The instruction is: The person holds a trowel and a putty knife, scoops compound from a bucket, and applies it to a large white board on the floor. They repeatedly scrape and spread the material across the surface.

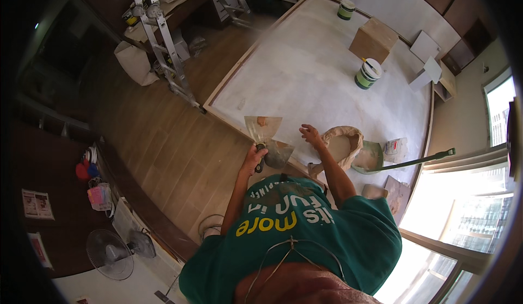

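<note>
My left hand (253,160) is wrapped round the dark handles of two broad putty knives. One putty knife (263,124) has its wide metal blade pointing away from me, with a brownish smear on it. The other putty knife (279,155) angles off to the right, its blade greyish. My right hand (312,135) hovers with fingers apart and nothing in them, just left of an open paper sack (357,139) with a rolled rim and pale powder inside. Beside the sack stands a greenish bucket (371,158), a long green-handled tool (417,161) leaning out of it.
A large white-dusted platform (294,48) with a wooden edge spreads ahead. On it are a cardboard box (373,40), a paint bucket (368,74) and another bucket (346,9). An aluminium ladder (166,51) stands at left; a fan (110,254) is lower left.
</note>
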The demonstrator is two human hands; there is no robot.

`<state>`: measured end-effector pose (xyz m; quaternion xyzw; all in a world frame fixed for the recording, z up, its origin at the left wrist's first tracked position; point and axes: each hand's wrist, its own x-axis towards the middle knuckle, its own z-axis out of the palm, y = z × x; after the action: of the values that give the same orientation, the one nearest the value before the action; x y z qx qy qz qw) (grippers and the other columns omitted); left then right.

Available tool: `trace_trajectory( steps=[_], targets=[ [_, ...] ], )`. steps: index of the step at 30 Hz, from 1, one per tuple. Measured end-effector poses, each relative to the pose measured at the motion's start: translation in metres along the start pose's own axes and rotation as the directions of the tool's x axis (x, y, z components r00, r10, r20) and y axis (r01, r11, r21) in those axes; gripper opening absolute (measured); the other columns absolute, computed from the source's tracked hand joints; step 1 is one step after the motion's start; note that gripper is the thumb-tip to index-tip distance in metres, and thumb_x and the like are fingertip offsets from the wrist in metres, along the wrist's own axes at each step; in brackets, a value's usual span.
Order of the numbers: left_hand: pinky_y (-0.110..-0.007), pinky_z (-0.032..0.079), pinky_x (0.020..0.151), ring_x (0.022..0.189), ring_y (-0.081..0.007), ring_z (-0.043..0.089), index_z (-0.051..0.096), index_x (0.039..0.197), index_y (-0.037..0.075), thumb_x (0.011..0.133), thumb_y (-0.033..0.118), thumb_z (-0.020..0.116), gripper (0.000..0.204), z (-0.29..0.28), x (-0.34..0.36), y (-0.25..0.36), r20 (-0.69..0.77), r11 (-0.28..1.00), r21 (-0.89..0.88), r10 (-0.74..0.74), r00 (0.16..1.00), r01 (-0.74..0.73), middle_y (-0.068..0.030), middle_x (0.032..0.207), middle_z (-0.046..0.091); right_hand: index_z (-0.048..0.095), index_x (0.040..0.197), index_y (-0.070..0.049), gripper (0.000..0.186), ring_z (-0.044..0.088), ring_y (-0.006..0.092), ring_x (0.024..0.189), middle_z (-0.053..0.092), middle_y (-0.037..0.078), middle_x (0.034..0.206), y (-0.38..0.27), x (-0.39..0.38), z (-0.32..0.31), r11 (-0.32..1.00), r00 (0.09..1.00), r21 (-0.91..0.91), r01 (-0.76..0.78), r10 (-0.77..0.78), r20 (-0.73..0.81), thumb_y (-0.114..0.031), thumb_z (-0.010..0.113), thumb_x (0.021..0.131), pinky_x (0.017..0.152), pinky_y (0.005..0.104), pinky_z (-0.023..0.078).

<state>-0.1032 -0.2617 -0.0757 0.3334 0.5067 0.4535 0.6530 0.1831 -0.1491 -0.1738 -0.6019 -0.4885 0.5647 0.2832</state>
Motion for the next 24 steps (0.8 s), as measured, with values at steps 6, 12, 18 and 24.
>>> trace_trajectory(
  steps=[6,12,18,24],
  targets=[
    [-0.026,0.046,0.078,0.091,-0.0106,0.054,0.052,0.125,0.006,0.088,0.015,0.065,0.040,-0.039,-0.014,0.011,-0.050,0.998,0.059,0.036,0.998,-0.033,-0.0005,0.102,0.057,0.059,0.130,-0.008,0.042,0.063,0.0157,0.084,0.066,0.007,0.102,0.085,-0.046,0.084,0.995,0.902,-0.013,-0.103,0.099,0.419,-0.030,0.063,0.094,0.067,0.0302,0.053],
    [-0.025,0.045,0.076,0.086,-0.0104,0.053,0.054,0.117,0.007,0.088,0.018,0.066,0.033,-0.069,-0.017,0.022,-0.026,0.994,0.105,0.018,1.000,-0.015,-0.0010,0.099,0.056,0.062,0.126,-0.005,0.035,0.059,0.0131,0.068,0.064,0.008,0.084,0.081,-0.029,0.118,0.961,0.945,0.072,0.265,-0.274,0.179,-0.014,0.060,0.092,0.057,0.0265,0.048],
    [-0.026,0.046,0.077,0.085,-0.0108,0.054,0.056,0.115,0.007,0.087,0.019,0.067,0.033,-0.086,-0.009,0.024,0.023,0.997,0.075,-0.014,1.000,0.013,-0.0010,0.099,0.057,0.055,0.135,-0.004,0.043,0.049,0.0102,0.062,0.054,0.001,0.071,-0.057,0.014,0.132,0.979,0.999,0.205,0.016,-0.007,-0.043,-0.015,0.058,0.093,0.052,0.0260,0.044],
    [-0.025,0.046,0.076,0.085,-0.0098,0.055,0.055,0.115,0.007,0.087,0.018,0.068,0.033,-0.088,0.006,0.028,0.030,0.997,0.077,0.004,1.000,-0.006,0.0005,0.098,0.058,0.037,0.149,-0.004,0.068,0.054,0.0123,0.063,0.059,0.005,0.071,-0.384,0.039,0.082,0.746,0.728,-0.013,0.666,-0.653,-0.211,-0.028,0.063,0.092,0.060,0.0289,0.046]
  ],
)
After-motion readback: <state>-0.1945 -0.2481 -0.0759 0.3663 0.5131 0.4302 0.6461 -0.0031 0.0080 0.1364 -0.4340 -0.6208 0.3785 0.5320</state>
